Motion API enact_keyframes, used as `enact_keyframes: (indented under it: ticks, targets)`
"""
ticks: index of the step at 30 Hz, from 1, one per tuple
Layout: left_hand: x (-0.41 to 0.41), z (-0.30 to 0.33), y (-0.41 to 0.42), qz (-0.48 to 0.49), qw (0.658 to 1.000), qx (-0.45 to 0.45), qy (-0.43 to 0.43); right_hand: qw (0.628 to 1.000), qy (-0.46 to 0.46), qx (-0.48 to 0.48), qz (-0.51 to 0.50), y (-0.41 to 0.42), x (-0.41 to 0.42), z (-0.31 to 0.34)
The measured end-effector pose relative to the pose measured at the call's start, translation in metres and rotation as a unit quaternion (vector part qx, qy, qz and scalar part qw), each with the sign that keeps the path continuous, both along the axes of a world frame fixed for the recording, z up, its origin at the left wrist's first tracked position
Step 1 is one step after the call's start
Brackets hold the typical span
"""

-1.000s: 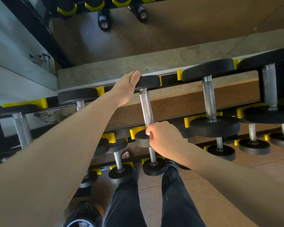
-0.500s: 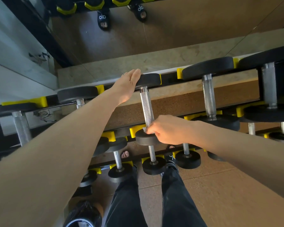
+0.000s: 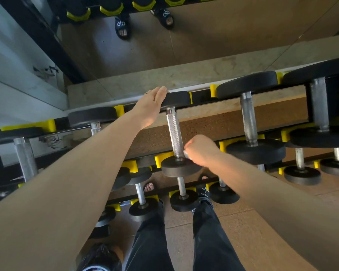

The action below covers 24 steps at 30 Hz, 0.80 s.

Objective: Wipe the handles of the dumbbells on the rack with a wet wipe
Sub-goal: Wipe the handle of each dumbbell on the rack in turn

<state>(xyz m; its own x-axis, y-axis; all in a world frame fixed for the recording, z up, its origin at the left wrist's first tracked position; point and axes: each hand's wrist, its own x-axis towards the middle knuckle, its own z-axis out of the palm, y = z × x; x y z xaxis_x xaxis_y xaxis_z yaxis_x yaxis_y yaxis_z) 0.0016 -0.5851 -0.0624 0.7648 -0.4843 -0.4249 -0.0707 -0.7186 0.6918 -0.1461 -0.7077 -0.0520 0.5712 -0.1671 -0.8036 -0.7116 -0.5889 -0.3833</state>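
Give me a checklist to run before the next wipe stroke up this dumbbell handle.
1. Left hand steadies the far weight plate, fingers flat on it: ok.
2. Right hand holds the wet wipe, a white edge showing: ok.
3. Wipe touches the handle at its near end: ok.
4. Handle above the wipe is bare and free: ok.
5. Wipe wraps fully round the handle: cannot tell.
6. Wipe is wet enough: cannot tell.

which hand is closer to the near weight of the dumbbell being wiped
Right. The right hand is just above the near weight; the left hand rests on the far weight.
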Motion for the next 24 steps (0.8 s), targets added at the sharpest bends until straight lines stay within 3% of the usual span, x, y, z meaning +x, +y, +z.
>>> enact_keyframes:
  ticks: [3, 5, 8, 12, 15, 19, 24]
  targets:
    - [0.0, 0.0, 0.0, -0.003, 1.0, -0.005, 0.004, 0.953, 0.034, 0.072, -0.293, -0.021, 0.022, 0.007]
    - [-0.001, 0.001, -0.001, -0.003, 1.0, -0.005, 0.005, 0.928, -0.044, 0.072, -0.363, -0.023, 0.031, 0.005]
    - [-0.001, 0.001, 0.0, 0.002, 1.0, 0.001, 0.003, 0.946, -0.137, 0.02, -0.293, 0.009, 0.024, 0.01]
    - [-0.001, 0.001, 0.0, 0.006, 1.0, 0.001, 0.001, 0.96, -0.173, -0.016, -0.219, 0.033, 0.002, 0.01]
    - [-0.001, 0.003, 0.0, 0.0, 1.0, -0.004, 0.005, 0.954, -0.165, 0.012, -0.25, 0.006, -0.006, 0.015]
    - [-0.002, 0.004, -0.001, -0.004, 1.0, -0.004, 0.008, 0.939, -0.18, -0.075, -0.283, -0.016, 0.014, 0.006]
    - [-0.001, 0.002, 0.0, 0.005, 1.0, -0.005, 0.006, 0.95, -0.116, 0.033, -0.288, 0.027, 0.02, 0.001]
